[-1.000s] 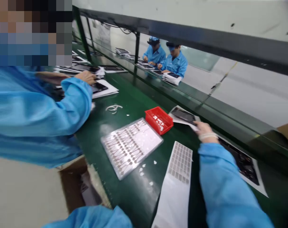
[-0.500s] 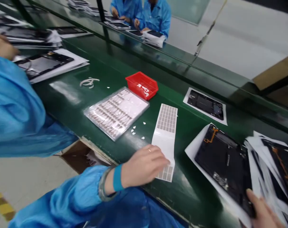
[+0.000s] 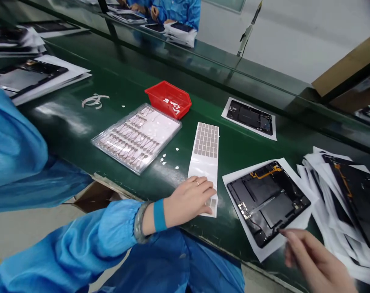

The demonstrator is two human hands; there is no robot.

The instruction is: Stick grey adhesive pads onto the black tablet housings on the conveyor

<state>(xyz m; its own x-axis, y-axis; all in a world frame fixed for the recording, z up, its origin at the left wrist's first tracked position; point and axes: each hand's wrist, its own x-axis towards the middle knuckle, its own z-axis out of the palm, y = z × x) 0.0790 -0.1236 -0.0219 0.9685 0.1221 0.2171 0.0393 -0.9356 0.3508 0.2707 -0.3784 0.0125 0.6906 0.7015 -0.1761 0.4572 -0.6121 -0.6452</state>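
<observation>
My left hand (image 3: 185, 201) lies palm down on the lower part of a white sheet of grey rectangular stickers (image 3: 207, 140), fingers slightly apart. To its right, an opened black tablet housing (image 3: 266, 203) with an orange flex cable lies on white paper. My right hand (image 3: 316, 256) is at the housing's near edge, thumb and forefinger pressed together; whatever is between them is too small to make out. Left of the sheet, a clear flat tray (image 3: 137, 138) holds rows of small wired parts. Small white tabs (image 3: 164, 159) are scattered between tray and sheet.
A red bin (image 3: 168, 99) with white bits stands behind the tray. Another housing (image 3: 249, 117) lies at the back. Stacks of housings and paper (image 3: 350, 203) stand right and left (image 3: 35, 75). A blue-sleeved person (image 3: 14, 150) is close at left; others work across the bench.
The housing, tilted up at the right hand before, now lies flat and turned on its paper. My right hand has moved left along its near edge. The view has shifted; my left hand stays on the sheet.
</observation>
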